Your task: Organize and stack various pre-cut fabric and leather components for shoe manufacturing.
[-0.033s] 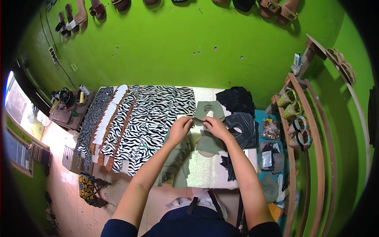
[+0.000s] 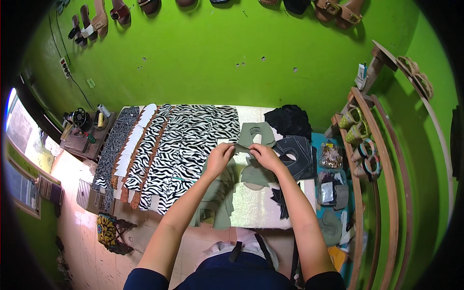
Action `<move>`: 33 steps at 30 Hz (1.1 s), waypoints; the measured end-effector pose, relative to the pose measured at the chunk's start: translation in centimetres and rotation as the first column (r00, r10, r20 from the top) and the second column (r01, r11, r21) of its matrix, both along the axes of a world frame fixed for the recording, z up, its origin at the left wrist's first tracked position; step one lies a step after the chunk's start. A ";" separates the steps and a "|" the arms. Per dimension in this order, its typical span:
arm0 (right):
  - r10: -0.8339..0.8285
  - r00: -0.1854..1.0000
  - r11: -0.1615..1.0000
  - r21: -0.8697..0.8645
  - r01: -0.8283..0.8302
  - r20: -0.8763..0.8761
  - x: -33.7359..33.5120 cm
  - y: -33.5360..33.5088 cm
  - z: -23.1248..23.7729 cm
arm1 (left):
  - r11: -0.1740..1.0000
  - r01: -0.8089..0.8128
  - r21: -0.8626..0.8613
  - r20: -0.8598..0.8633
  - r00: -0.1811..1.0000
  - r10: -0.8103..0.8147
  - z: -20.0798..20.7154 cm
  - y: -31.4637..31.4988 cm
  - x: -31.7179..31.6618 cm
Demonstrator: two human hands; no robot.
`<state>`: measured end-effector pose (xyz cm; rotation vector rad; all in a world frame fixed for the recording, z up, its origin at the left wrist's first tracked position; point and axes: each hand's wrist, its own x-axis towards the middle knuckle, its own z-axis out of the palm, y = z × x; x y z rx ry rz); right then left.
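My left hand and my right hand meet over the white table. Together they pinch a thin olive-green cut piece stretched between the fingers. More green cut pieces lie just beyond the hands. Another green pile lies under my left forearm, near the table's front edge. Zebra-print sheets cover the table to the left of my hands. Dark grey cut pieces lie right of my right hand.
A black fabric heap sits at the back right of the table. A curved wooden rack with sandals stands on the right, boxes of small parts beside it. A side table with a sewing machine stands left. Sandals hang on the green wall.
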<state>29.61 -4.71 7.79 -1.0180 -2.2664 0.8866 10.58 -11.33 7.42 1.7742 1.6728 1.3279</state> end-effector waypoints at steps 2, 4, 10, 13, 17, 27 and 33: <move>-0.046 0.999 0.999 -0.023 0.046 -0.004 0.4 -2.0 -0.2 | 1.000 -0.008 -0.027 0.063 0.998 0.010 -0.1 -1.7 -0.8; -0.108 0.994 0.994 -0.024 0.107 -0.021 0.4 -4.7 -1.1 | 0.999 0.015 -0.034 0.082 0.997 -0.012 -0.6 -4.0 -0.6; -0.227 0.972 0.972 0.048 0.230 -0.060 1.5 -11.6 -2.4 | 0.967 0.067 -0.247 0.197 0.980 -0.018 -3.0 -9.7 0.6; -0.248 0.968 0.965 0.104 0.242 0.045 2.9 -14.1 -3.1 | 0.939 0.180 -0.292 0.146 0.979 -0.142 -4.8 -12.1 1.3; -0.243 0.969 0.968 0.064 0.241 0.036 4.4 -15.8 -3.9 | 0.891 0.256 -0.375 0.061 0.966 -0.252 -6.1 -13.6 2.9; -0.156 0.963 0.981 -0.079 0.177 0.219 7.0 -12.7 -7.6 | 0.757 0.228 -0.613 0.159 0.973 -0.164 -6.3 -11.2 4.4; -0.278 0.906 0.947 0.252 0.202 0.319 5.9 -8.9 -7.2 | 0.849 -0.038 -0.528 -0.272 0.954 -0.127 -6.8 -8.2 5.3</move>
